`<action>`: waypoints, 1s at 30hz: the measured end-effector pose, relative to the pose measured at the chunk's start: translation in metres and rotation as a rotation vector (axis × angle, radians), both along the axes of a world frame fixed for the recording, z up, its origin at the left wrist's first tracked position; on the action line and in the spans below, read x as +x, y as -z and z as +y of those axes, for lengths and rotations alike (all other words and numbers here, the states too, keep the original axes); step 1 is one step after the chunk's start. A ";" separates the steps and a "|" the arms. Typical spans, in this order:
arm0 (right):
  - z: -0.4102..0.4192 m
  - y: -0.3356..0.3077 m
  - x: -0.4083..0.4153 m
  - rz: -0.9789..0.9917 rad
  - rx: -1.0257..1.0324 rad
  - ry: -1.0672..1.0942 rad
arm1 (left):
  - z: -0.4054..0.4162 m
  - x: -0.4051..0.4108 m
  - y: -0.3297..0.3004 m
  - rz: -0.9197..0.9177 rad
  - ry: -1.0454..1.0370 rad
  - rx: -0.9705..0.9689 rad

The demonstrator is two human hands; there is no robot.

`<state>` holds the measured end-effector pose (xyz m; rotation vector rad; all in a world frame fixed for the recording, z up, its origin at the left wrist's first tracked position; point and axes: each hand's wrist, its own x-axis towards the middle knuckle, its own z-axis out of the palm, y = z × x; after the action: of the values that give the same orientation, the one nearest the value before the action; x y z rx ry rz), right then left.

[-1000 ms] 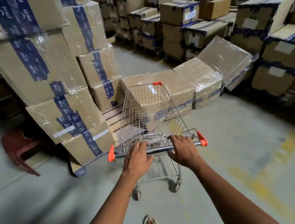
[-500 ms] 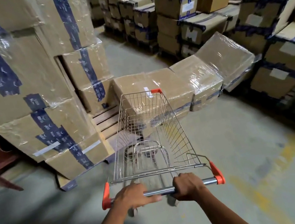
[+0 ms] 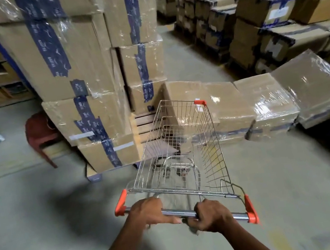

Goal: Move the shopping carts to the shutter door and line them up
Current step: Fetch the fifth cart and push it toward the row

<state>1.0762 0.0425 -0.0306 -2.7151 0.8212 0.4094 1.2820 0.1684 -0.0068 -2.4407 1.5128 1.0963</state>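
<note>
— Gripping what, exactly?

— Both of my hands are on the shopping cart's (image 3: 178, 155) steel push bar (image 3: 179, 212). My left hand (image 3: 150, 212) has its fingers curled over the bar near the orange end cap (image 3: 121, 203); my right hand (image 3: 211, 216) is wrapped round it nearer the other orange cap (image 3: 251, 210).

— Where does the cart sit?

— On the grey concrete floor (image 3: 36, 235), directly ahead of me, wire basket empty, its nose angled slightly right. Just left of the nose stands a tall stack of film-wrapped cartons with blue tape (image 3: 84, 73) on a wooden pallet (image 3: 143, 122); low wrapped cartons (image 3: 265, 98) lie just past it.

— Farther off?

— A red plastic stool (image 3: 40, 133) beside the stack, then more stacked cartons (image 3: 271, 7).
</note>
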 end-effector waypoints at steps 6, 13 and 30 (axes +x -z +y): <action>-0.001 0.004 -0.035 -0.032 -0.079 -0.126 | 0.015 -0.049 0.001 -0.115 -0.018 -0.007; -0.017 0.003 -0.081 -0.009 -0.139 -0.273 | 0.034 -0.126 0.006 -0.101 -0.138 -0.014; 0.031 -0.007 -0.164 0.061 -0.212 -0.793 | 0.147 -0.336 0.009 -0.040 -0.666 -0.111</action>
<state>0.9123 0.0738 -0.0241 -3.1444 -0.2662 0.5814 0.9463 0.3157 -0.0156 -3.1239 0.7603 1.0381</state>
